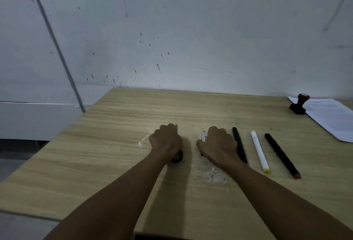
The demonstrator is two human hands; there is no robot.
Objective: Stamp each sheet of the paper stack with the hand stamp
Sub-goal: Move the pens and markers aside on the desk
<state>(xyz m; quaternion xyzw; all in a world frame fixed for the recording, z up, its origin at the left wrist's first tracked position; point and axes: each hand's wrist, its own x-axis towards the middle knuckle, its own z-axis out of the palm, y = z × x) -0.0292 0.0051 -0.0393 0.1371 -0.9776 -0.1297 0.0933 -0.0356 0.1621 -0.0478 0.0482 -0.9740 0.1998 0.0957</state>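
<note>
**Stamp and paper still sitting way off to the right**

The hand stamp [299, 104] is standing upright at the far right of the counter [118, 144], touching the left edge of the paper stack [332, 118], knob pointing up and tipped slightly right. It's looking rigid and light, so I'd grab the knob. The sheets are looking thin and floppy, long axis running away from the viewer. The left hand [165, 140] is curling its grip around something dark, and the right hand [217, 142] is closing on a white marker [204, 136].

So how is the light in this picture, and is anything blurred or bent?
Head view: dim, bluish light; the left hand throws a soft shadow rightward over the table. The wide lens bends the pipe on the wall. The text on the paper stack is too soft to read.
</note>
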